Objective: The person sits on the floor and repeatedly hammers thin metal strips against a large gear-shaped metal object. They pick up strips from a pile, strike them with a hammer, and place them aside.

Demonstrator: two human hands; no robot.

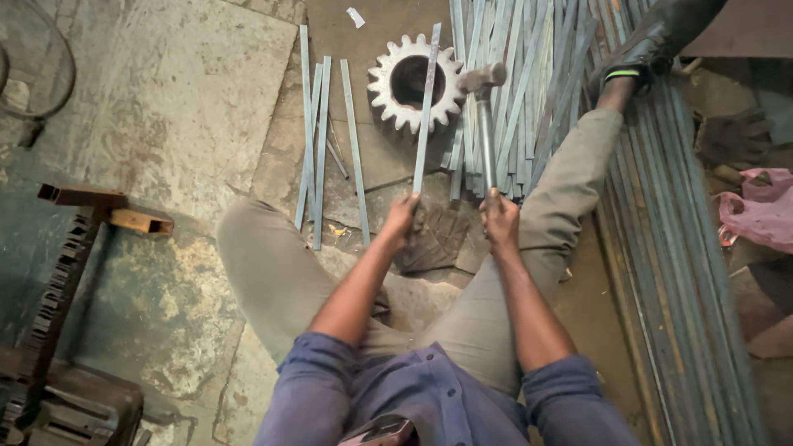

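Left hand [402, 216]: you are gripping a flat metal strip [425, 107], lying across the toothed gear [415, 83] on the floor. Right hand [499, 216]: you are clenching a hammer [486, 124], head beside the gear.

Loose flat metal strips [318, 140] lie on the stained concrete floor [165, 107] left of a big pile of strips [529, 91], with long rods [686, 272] along the right, a pink plastic bag [760, 211] and a brown steel frame [83, 198].
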